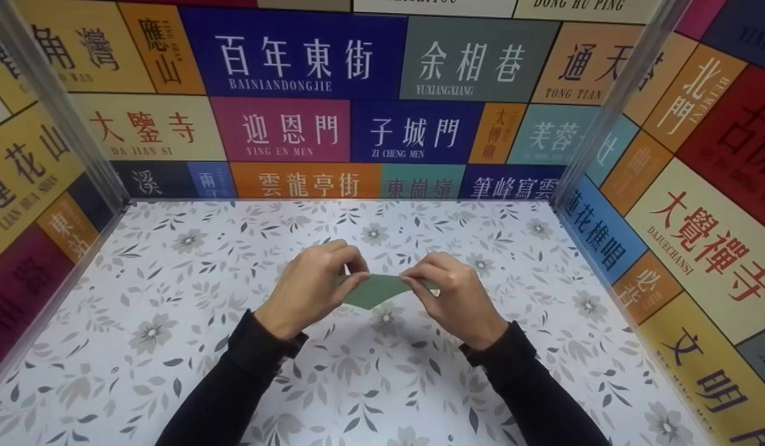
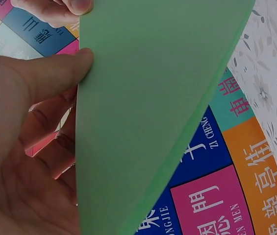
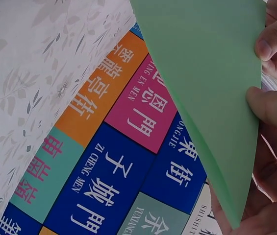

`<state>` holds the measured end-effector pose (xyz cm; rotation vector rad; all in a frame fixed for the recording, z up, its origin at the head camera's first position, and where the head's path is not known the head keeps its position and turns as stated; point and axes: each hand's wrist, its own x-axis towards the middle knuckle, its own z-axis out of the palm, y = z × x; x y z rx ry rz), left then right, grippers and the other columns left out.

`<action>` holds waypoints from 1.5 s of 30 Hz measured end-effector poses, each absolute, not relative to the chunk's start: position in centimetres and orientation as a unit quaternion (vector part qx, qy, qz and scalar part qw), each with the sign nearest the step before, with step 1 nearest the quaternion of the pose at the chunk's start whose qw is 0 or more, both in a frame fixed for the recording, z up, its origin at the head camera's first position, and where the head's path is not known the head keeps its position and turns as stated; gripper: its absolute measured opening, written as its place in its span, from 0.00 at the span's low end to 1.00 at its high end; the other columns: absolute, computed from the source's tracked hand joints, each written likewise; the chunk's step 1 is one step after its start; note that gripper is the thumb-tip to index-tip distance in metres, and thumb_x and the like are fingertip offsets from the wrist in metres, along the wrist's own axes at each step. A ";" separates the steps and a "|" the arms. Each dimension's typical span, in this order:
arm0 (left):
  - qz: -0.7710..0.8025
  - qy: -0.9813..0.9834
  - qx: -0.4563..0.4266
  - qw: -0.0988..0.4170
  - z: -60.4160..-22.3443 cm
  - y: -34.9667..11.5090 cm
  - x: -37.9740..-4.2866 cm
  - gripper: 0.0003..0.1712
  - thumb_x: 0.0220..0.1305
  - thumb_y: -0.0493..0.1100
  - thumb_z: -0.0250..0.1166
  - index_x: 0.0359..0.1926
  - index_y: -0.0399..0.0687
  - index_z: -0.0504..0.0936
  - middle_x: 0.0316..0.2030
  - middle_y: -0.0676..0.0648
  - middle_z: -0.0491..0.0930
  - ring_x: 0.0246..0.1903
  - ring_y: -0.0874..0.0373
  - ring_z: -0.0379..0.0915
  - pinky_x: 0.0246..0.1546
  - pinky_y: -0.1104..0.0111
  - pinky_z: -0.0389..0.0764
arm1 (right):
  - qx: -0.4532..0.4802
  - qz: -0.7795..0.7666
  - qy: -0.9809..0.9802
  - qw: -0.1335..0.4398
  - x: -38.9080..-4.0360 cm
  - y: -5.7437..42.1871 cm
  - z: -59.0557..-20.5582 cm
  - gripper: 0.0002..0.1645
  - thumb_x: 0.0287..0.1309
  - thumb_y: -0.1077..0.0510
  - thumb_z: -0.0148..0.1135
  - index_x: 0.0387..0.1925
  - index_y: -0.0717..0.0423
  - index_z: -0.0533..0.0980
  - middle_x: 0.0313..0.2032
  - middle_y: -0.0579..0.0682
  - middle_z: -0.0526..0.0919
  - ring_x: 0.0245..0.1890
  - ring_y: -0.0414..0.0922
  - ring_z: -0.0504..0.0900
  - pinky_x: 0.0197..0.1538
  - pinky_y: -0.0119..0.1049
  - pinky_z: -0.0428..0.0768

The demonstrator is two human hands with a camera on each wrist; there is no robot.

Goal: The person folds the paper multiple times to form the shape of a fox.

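Note:
A sheet of green paper point(image 1: 373, 291), folded into a triangle with its point downward, is held up between both hands above the table. My left hand point(image 1: 314, 285) pinches the long upper edge on its left part. On the right part of that same edge, my right hand point(image 1: 459, 296) pinches with thumb and fingers. The left wrist view shows the paper point(image 2: 138, 98) with the left thumb pressed on its near face and the fingers behind. Two slanted layer edges lie close together in the right wrist view, where the paper point(image 3: 207, 73) tapers to a corner by the right palm.
A white tabletop point(image 1: 370, 384) printed with grey flowers and leaves lies under the hands. Panels of coloured blocks with Chinese lettering stand around it: a back wall point(image 1: 283, 130), a left wall point(image 1: 29, 179) and a right wall point(image 1: 704, 229).

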<state>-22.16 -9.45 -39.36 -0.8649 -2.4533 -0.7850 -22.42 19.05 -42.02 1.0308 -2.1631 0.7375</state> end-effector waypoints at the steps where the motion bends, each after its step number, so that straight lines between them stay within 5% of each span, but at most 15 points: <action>1: -0.283 -0.882 -0.312 0.210 -39.3 -9.5 -22.2 0.04 0.75 0.43 0.81 0.42 0.53 0.93 0.38 0.52 0.91 0.36 0.56 0.89 0.37 0.61 0.91 | 0.393 0.280 -0.819 0.312 -22.5 19.1 -42.0 0.02 0.75 0.62 0.79 0.45 0.54 0.94 0.38 0.49 0.91 0.40 0.44 0.92 0.43 0.36 0.93; 10: -0.294 -0.877 -0.315 0.212 -39.4 -10.2 -22.5 0.05 0.75 0.41 0.81 0.42 0.49 0.92 0.38 0.49 0.91 0.37 0.56 0.89 0.39 0.62 0.92 | 0.393 0.283 -0.817 0.311 -22.7 19.6 -41.9 0.07 0.68 0.67 0.82 0.45 0.57 0.94 0.39 0.51 0.92 0.40 0.44 0.93 0.44 0.35 0.94; 45: -0.332 -0.877 -0.289 0.193 -38.7 -12.4 -23.7 0.04 0.74 0.38 0.81 0.42 0.45 0.92 0.40 0.45 0.93 0.40 0.53 0.91 0.47 0.61 0.96 | 0.343 0.271 -0.840 0.321 -23.6 22.5 -40.6 0.04 0.72 0.66 0.80 0.46 0.57 0.94 0.39 0.51 0.94 0.36 0.43 0.93 0.40 0.38 0.93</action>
